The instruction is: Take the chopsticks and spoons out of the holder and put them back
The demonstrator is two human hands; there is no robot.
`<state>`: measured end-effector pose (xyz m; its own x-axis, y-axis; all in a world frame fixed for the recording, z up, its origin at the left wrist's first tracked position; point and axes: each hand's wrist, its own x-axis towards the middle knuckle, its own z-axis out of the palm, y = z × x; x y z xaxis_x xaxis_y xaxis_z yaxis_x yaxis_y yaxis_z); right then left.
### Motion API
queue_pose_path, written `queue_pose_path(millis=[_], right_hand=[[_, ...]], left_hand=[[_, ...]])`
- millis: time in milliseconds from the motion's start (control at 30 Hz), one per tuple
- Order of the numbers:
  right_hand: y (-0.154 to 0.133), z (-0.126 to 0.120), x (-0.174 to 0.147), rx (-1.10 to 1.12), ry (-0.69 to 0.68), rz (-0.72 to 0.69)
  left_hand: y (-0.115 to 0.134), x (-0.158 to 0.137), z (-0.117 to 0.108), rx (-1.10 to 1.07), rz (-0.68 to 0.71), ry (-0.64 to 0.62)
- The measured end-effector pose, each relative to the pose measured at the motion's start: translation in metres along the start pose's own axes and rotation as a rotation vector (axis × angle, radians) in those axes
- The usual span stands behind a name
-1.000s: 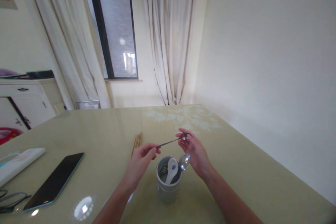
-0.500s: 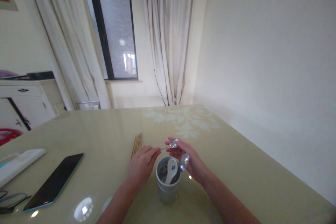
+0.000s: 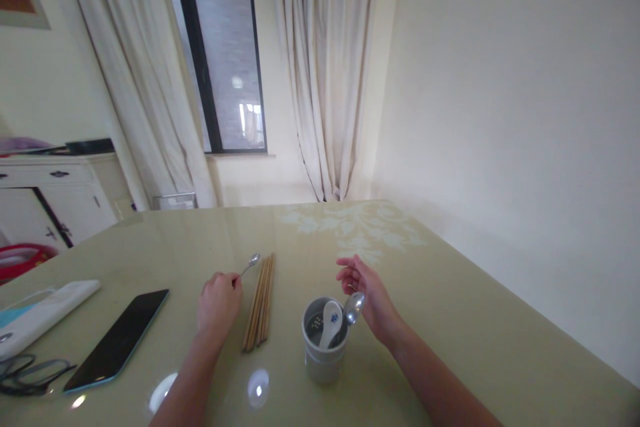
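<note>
While the left hand point(image 3: 219, 307) grips a small metal spoon point(image 3: 255, 259) left of the grey utensil cup point(image 3: 324, 368), the right hand point(image 3: 369, 295), empty and loosely spread, hovers right of it.

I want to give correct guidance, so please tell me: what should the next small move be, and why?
Probably the left hand should lay the small spoon on the table beside the chopsticks, since it holds the spoon just left of them and they lie outside the cup.

Phone point(image 3: 120, 339) L, cup point(image 3: 324, 367) R, chopsticks point(image 3: 259, 310) btwn
</note>
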<state>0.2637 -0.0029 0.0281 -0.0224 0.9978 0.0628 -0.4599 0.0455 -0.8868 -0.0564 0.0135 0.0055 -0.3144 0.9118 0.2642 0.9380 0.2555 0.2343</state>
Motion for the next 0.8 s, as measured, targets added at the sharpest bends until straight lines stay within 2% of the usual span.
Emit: queue_pose_path(millis=[800], right_hand=[[-0.007,0.000,-0.003,0.028,-0.033,-0.052]], left_hand=[[0.003,0.001,0.012,-0.070,0.007,-0.059]])
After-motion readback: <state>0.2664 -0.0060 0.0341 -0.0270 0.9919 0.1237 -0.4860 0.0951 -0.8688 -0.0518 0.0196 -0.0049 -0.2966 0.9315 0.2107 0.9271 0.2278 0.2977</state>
